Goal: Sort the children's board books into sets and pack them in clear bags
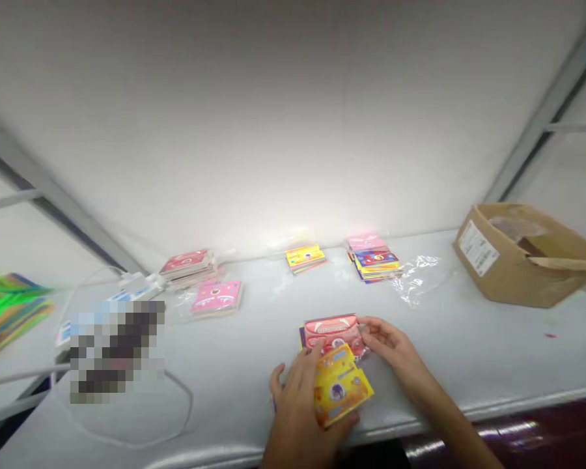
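In front of me, near the table's front edge, my left hand [300, 400] holds a yellow printed card [342, 387], its thumb along the lower edge and its fingers at the left side. Behind and partly under the yellow card lies a red printed card [333, 329], with a strip of purple showing at its left edge. My right hand [389, 344] grips the right edge of the red card with bent fingers. Shiny clear plastic shows beside these fingertips. Whether each piece is a single card or a packet is hard to tell.
Stacks of red cards [188, 260], pink cards [216, 297], yellow cards [305, 256] and mixed cards [376, 258] stand toward the back wall. Clear plastic wrap [415, 280] lies near an open cardboard box [512, 267] at right. A white cable [190, 404] loops at left.
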The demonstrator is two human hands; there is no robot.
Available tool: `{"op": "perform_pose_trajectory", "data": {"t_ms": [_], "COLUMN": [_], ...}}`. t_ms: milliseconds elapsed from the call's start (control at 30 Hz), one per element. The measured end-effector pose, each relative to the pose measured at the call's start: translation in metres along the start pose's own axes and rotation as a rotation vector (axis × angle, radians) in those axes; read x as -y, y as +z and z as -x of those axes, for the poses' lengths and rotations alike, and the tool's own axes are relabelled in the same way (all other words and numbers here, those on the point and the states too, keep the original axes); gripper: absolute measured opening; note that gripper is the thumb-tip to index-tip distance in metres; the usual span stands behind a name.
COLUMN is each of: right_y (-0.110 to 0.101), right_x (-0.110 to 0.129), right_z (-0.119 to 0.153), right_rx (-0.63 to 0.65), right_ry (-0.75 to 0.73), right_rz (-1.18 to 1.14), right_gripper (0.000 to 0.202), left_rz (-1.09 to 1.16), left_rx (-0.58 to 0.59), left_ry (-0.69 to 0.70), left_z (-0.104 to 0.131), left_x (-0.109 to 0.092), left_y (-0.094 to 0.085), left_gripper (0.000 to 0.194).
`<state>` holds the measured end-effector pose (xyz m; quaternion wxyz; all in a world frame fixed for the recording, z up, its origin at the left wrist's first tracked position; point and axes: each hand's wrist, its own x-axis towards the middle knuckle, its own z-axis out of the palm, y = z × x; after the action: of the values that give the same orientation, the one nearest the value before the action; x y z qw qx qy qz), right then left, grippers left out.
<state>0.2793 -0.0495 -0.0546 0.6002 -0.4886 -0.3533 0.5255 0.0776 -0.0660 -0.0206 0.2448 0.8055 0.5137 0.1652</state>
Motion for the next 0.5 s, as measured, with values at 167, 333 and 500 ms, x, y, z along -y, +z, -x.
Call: {"op": "perform_pose_trajectory", "data": {"t_ms": [167,333,500], "right_y": [0.002,0.002,-0.003], "right_x": [0.009,0.007,0.001], "right_z": [0.006,0.006,-0.001], "right_rx": [-0.006,0.031,-0.161], "right_ry": [0.156,0.22,0.129], "right_rz": [-0.319,-0.34,-0.418], "right_gripper": [0.059,0.04,0.028], "left_rz": [0.037,0.042,0.033], "left_rx": [0.035,0.056,-0.009], "left_ry": [0.059,0.125,0.13], "left_z": [0.004,0.007,0.009], "left_x": [-0.005,-0.003,0.0], "left_y": [0.001,0.009,0.011], "left_gripper": [0.086,0.09,0.091]}}
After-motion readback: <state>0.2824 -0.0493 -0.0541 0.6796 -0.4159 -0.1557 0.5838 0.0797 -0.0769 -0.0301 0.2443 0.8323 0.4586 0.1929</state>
